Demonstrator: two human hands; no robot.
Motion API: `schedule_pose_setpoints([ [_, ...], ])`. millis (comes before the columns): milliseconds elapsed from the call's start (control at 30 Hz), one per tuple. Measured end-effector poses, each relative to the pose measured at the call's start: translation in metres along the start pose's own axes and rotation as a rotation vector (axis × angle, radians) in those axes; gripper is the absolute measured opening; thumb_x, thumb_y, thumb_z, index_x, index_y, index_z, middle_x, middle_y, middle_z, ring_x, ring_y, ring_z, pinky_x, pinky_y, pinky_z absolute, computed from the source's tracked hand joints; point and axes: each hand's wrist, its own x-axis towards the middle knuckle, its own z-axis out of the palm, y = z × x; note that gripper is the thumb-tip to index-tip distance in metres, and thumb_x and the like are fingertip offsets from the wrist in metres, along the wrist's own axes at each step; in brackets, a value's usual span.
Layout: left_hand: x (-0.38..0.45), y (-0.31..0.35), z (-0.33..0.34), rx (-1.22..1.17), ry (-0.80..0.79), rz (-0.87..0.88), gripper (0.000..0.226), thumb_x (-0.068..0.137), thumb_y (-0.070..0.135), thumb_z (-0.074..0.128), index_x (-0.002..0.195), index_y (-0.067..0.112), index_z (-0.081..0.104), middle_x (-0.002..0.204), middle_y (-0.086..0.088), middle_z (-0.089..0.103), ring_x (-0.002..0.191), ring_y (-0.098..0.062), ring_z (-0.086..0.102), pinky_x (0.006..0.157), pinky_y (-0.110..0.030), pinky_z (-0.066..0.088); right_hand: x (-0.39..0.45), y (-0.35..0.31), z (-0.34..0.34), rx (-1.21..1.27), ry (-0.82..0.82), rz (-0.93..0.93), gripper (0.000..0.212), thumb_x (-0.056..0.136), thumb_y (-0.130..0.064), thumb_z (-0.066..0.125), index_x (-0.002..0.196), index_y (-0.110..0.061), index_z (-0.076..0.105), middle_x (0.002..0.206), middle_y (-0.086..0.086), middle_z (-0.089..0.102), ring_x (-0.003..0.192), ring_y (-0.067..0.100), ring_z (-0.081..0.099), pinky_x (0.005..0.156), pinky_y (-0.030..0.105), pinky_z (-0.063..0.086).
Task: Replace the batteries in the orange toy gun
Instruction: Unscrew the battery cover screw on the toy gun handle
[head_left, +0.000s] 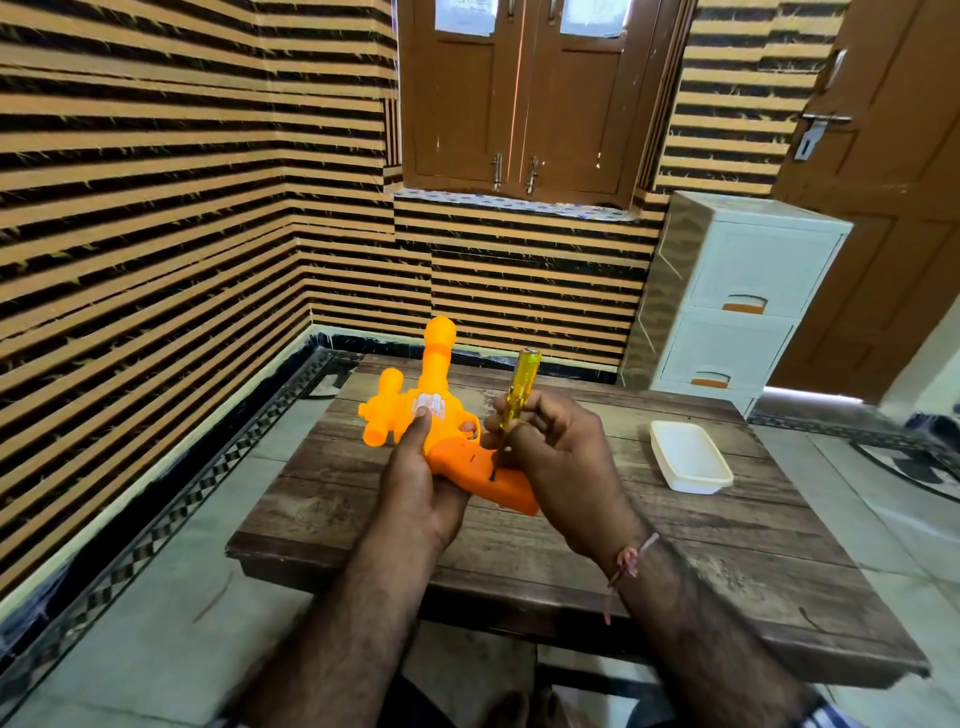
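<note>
The orange toy gun (441, 415) lies on its side over the wooden table (675, 561), barrel pointing away from me, grip toward me. My left hand (415, 478) grips its body from below, thumb pressed near a clear patch on the side. My right hand (550, 457) holds a screwdriver with a yellow see-through handle (519, 389), upright, its tip set on the gun's grip (498, 483). No batteries are visible.
A white plastic tub (688, 456) sits on the table to the right. A white drawer unit (737, 301) stands behind the table by a brown door (883, 208). Striped walls enclose the left and back; tiled floor surrounds the low table.
</note>
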Motion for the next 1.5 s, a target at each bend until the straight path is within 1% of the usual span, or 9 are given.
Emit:
schedule_pose_setpoints([
  [167, 0.003, 0.000, -0.001, -0.013, 0.001, 0.005, 0.053, 0.097, 0.037, 0.054, 0.141, 0.010, 0.044, 0.128, -0.028, 0.060, 0.112, -0.038, 0.061, 0.087, -0.053, 0.053, 0.000, 0.004, 0.003, -0.012, -0.020, 0.018, 0.020, 0.096, -0.002, 0.043, 0.103, -0.006, 0.061, 0.083, 0.004, 0.067, 0.078, 0.016, 0.066, 0.075, 0.039, 0.056],
  [467, 0.003, -0.001, -0.004, -0.032, -0.012, -0.005, 0.073, 0.085, 0.041, 0.067, 0.145, 0.011, 0.039, 0.129, -0.034, 0.057, 0.116, -0.049, 0.059, 0.102, -0.065, 0.042, 0.003, 0.003, 0.001, -0.146, -0.037, -0.061, 0.006, 0.092, -0.015, 0.063, 0.092, -0.010, 0.067, 0.086, 0.018, 0.066, 0.081, 0.029, 0.063, 0.072, 0.037, 0.055],
  [600, 0.000, 0.001, 0.001, -0.027, 0.035, 0.027, 0.052, 0.095, 0.035, 0.058, 0.139, 0.012, 0.045, 0.126, -0.030, 0.060, 0.107, -0.041, 0.065, 0.096, -0.058, 0.049, 0.003, 0.004, -0.004, -0.223, -0.009, -0.089, 0.009, 0.094, -0.013, 0.060, 0.101, -0.016, 0.065, 0.087, 0.009, 0.064, 0.084, 0.026, 0.064, 0.077, 0.054, 0.054],
  [700, -0.004, 0.001, 0.003, -0.044, 0.050, 0.033, 0.043, 0.097, 0.030, 0.057, 0.135, 0.013, 0.048, 0.121, -0.028, 0.062, 0.104, -0.037, 0.066, 0.085, -0.053, 0.055, 0.005, -0.001, -0.008, -0.283, -0.012, -0.143, 0.065, 0.093, -0.008, 0.059, 0.140, -0.045, 0.035, 0.084, 0.006, 0.058, 0.076, 0.019, 0.062, 0.073, 0.041, 0.058],
  [800, -0.007, 0.002, 0.005, -0.038, 0.041, 0.033, 0.033, 0.097, 0.029, 0.057, 0.127, 0.016, 0.051, 0.111, -0.025, 0.065, 0.089, -0.033, 0.069, 0.080, -0.051, 0.056, 0.004, -0.011, -0.013, -0.435, -0.059, -0.198, 0.089, 0.092, -0.005, 0.056, 0.145, -0.058, 0.009, 0.076, 0.011, 0.056, 0.065, 0.021, 0.055, 0.059, 0.032, 0.052],
  [967, -0.006, 0.002, 0.005, -0.006, 0.023, 0.056, 0.025, 0.098, 0.029, 0.056, 0.120, 0.018, 0.054, 0.109, -0.026, 0.067, 0.091, -0.035, 0.071, 0.089, -0.059, 0.052, 0.009, -0.019, -0.014, -0.492, -0.102, -0.225, 0.067, 0.091, -0.011, 0.061, 0.131, -0.056, 0.033, 0.089, 0.008, 0.062, 0.079, 0.009, 0.060, 0.066, 0.024, 0.056],
  [1133, -0.006, 0.000, 0.003, 0.007, 0.036, 0.057, 0.021, 0.097, 0.028, 0.057, 0.116, 0.019, 0.057, 0.112, -0.025, 0.067, 0.101, -0.036, 0.067, 0.096, -0.061, 0.048, 0.015, -0.024, -0.015, -0.458, 0.003, -0.265, 0.038, 0.090, -0.025, 0.065, 0.125, -0.037, 0.057, 0.099, -0.029, 0.053, 0.094, -0.006, 0.052, 0.077, 0.018, 0.049],
  [1367, -0.006, 0.001, 0.005, -0.013, 0.052, 0.039, 0.045, 0.095, 0.030, 0.061, 0.135, 0.016, 0.050, 0.122, -0.028, 0.063, 0.114, -0.040, 0.063, 0.098, -0.064, 0.045, 0.017, -0.031, -0.005, -0.399, -0.038, -0.210, 0.033, 0.095, -0.015, 0.057, 0.118, -0.036, 0.045, 0.103, -0.006, 0.067, 0.088, 0.009, 0.063, 0.074, 0.036, 0.058],
  [1500, -0.005, 0.002, 0.003, -0.026, 0.044, 0.051, 0.043, 0.095, 0.028, 0.060, 0.135, 0.017, 0.050, 0.120, -0.027, 0.064, 0.111, -0.039, 0.065, 0.098, -0.065, 0.045, 0.021, -0.031, -0.005, -0.388, 0.000, -0.239, 0.029, 0.090, -0.022, 0.066, 0.114, -0.032, 0.054, 0.096, -0.010, 0.058, 0.085, 0.004, 0.056, 0.071, 0.021, 0.053],
])
